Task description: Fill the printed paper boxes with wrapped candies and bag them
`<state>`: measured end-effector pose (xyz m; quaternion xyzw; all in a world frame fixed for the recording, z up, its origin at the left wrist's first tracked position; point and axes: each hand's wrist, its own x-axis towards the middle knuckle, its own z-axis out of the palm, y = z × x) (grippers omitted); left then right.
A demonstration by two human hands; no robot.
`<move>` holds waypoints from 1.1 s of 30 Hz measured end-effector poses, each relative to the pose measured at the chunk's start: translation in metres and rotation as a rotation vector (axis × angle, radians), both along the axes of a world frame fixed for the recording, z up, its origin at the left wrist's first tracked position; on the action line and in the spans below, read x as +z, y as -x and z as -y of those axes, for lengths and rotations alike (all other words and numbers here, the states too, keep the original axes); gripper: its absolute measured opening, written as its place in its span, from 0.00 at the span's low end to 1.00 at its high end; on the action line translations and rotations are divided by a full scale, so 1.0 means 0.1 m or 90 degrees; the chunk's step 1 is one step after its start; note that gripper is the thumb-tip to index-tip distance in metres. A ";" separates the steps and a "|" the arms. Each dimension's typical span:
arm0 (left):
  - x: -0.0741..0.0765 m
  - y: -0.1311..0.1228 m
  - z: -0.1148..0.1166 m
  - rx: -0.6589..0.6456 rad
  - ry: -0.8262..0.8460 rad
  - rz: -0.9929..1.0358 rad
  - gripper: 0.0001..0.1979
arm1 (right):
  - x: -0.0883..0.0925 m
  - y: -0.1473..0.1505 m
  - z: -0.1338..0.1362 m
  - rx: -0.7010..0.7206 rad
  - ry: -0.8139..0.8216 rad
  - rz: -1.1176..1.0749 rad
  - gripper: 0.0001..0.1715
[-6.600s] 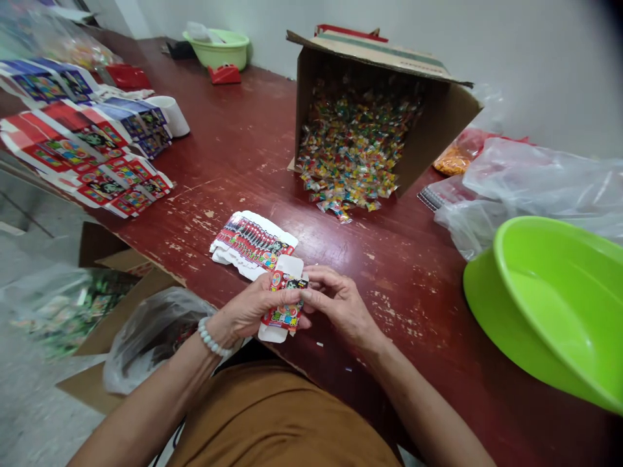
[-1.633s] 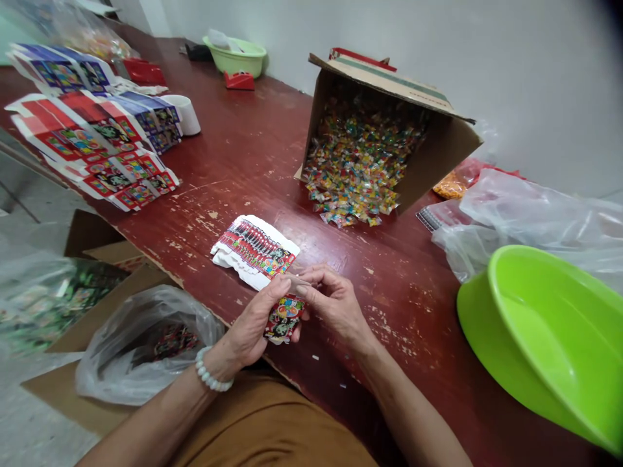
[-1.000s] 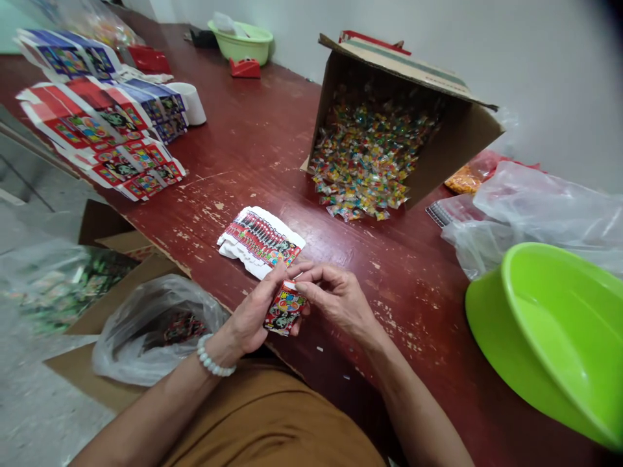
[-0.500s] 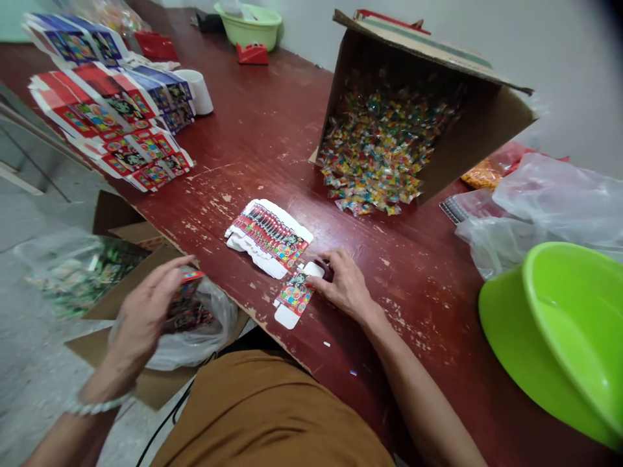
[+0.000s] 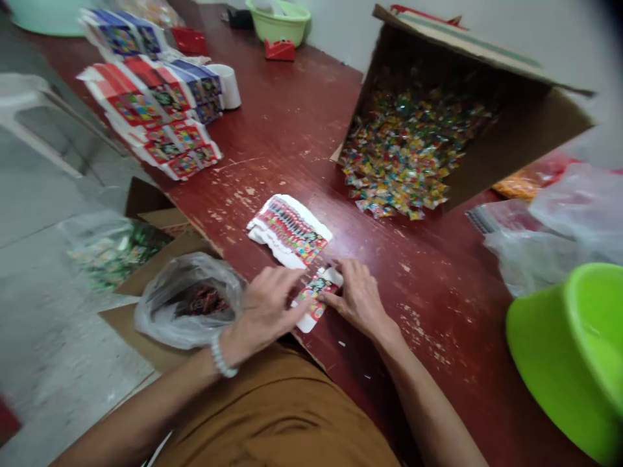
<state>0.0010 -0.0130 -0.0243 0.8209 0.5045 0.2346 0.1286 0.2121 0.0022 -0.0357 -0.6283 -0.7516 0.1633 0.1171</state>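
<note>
A flat red-and-white printed card box blank (image 5: 316,299) lies on the dark red wooden table (image 5: 292,130), its white flap near my body. The fingers of my right hand (image 5: 357,295) press on its upper end. My left hand (image 5: 265,311) lies flat beside it, fingertips at its left edge. Just above sits a stack of similar flat blanks (image 5: 289,230), nearest both hands. A clear plastic bag (image 5: 189,305) of printed boxes rests on cardboard off the table edge, left of my left hand.
A cardboard box (image 5: 487,104) lies tipped open, spilling wrapped candies (image 5: 403,155) onto the table. Stacks of printed boxes (image 5: 156,110) stand far left. A lime green basin (image 5: 569,363) and plastic bags (image 5: 540,253) sit right. A pale green basin (image 5: 277,19) and red tape dispenser (image 5: 280,50) stand behind.
My left hand has come back from above the plastic bag, no longer holding a box, to the blank on the table. The right hand stays on the blank. The view has swung.
</note>
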 end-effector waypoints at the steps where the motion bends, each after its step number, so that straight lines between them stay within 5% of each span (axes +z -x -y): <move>1: 0.01 -0.08 0.04 -0.006 0.006 -0.089 0.24 | -0.04 -0.02 0.04 0.010 -0.027 0.006 0.32; 5: 0.02 -0.16 0.18 -0.012 0.094 -0.239 0.30 | -0.20 -0.08 0.19 0.019 -0.097 -0.005 0.31; 12: 0.01 0.11 0.45 0.033 0.200 -0.156 0.29 | -0.21 0.09 0.44 0.053 -0.071 -0.096 0.36; 17: -0.05 0.25 0.52 0.091 0.381 0.205 0.16 | -0.15 0.25 0.45 -0.010 -0.024 -0.260 0.36; 21: 0.00 0.32 0.49 0.104 0.522 0.505 0.19 | 0.01 0.27 0.41 -0.096 0.149 -0.564 0.18; 23: 0.09 0.35 0.44 0.054 0.633 0.595 0.20 | 0.12 0.29 0.39 -0.101 0.212 -0.701 0.16; 27: 0.26 0.35 0.31 -0.185 0.957 0.723 0.35 | 0.31 0.35 0.37 -0.016 0.254 -0.792 0.14; 33: 0.25 0.19 0.20 -0.246 0.997 0.753 0.29 | 0.44 0.33 0.34 0.017 0.255 -0.822 0.15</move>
